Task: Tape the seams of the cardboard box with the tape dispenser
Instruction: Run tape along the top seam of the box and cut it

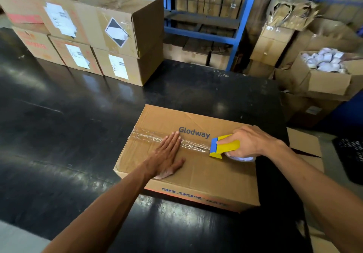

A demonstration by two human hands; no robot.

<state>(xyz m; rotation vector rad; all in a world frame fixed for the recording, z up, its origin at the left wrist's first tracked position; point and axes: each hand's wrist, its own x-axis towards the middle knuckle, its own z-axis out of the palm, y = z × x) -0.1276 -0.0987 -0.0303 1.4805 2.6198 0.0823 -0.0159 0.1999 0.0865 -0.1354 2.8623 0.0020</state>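
Left hand lies flat, palm down, fingers straight, pressing on top of the cardboard box at centre frame, fingertips on the laid tape strip; grasping nothing. Right hand is wrapped around the yellow-and-blue tape dispenser, just right of centre, with its blue edge down on the box top at the seam (roll partly hidden under the hand). Box sits on the black table, lower-centre of frame, near edge toward the person. Key relation: the seam's long axis runs left-to-right across the frame, slightly down to the right; clear tape covers it from the box's left edge to the dispenser, and the untaped rest lies right of the dispenser, toward the box's right edge. So the right hand is nearer the remaining seam, likely pull goes rightward; left hand anchors behind. Stacked boxes upper left, well apart.
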